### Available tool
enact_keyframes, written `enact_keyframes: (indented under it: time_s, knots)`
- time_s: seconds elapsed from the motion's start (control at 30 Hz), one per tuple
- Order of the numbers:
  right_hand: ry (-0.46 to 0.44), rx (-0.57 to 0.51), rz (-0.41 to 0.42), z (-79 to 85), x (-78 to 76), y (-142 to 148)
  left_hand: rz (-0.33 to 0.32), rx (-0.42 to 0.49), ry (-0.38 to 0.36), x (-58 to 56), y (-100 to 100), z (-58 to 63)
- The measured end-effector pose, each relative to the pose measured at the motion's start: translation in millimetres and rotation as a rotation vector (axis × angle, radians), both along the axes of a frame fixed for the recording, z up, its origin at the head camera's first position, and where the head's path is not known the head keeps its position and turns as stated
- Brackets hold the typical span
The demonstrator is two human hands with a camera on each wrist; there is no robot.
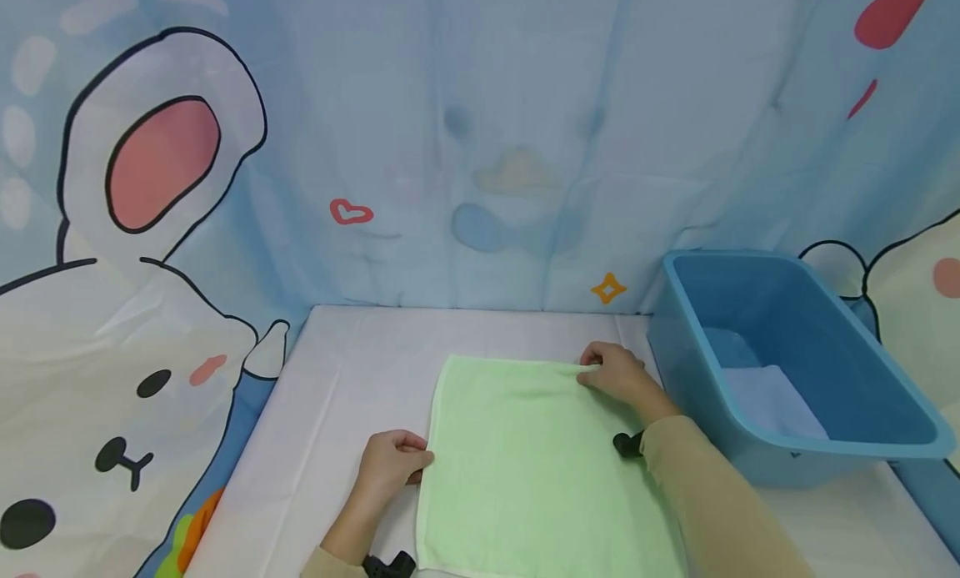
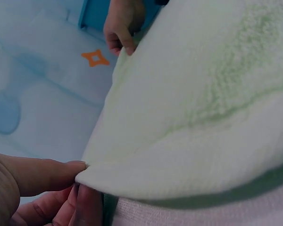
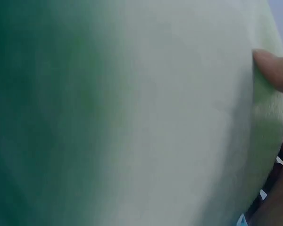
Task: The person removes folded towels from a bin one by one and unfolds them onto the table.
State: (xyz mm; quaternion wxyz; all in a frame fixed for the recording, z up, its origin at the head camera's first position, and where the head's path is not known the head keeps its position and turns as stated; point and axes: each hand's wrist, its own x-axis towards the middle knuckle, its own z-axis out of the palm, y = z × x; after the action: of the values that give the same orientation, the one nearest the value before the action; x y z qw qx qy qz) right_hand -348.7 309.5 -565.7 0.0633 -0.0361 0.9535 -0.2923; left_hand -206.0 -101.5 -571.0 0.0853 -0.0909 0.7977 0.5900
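A light green towel (image 1: 540,469) is spread out between my two hands, its far edge running across the white table. My left hand (image 1: 392,465) pinches the left edge between thumb and fingers, which the left wrist view shows close up on the cloth (image 2: 179,117). Near the far right corner, my right hand (image 1: 618,378) grips the same towel. In the right wrist view the green cloth (image 3: 179,117) fills most of the picture, with the thumb (image 3: 273,70) pressed on its edge.
A blue plastic tub (image 1: 757,461) stands to the right, close beside the right forearm. A pale folded cloth (image 1: 772,401) lies inside it. The table (image 1: 352,369) has a white cover, with a printed blue curtain (image 1: 480,103) hanging behind it.
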Motion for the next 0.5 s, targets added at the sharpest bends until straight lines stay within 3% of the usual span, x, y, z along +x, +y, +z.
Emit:
enact_keyframes:
  time_s: [0.17, 0.5]
  knots:
    - [-0.001, -0.026, -0.002, 6.9, 1.1, 7.7, -0.001, 0.001, -0.001, -0.4, 0.0, 4.7]
    - [0.046, -0.327, -0.038, 5.9, 3.3, 6.9, -0.034, 0.012, -0.016, -0.9, -5.1, 5.7]
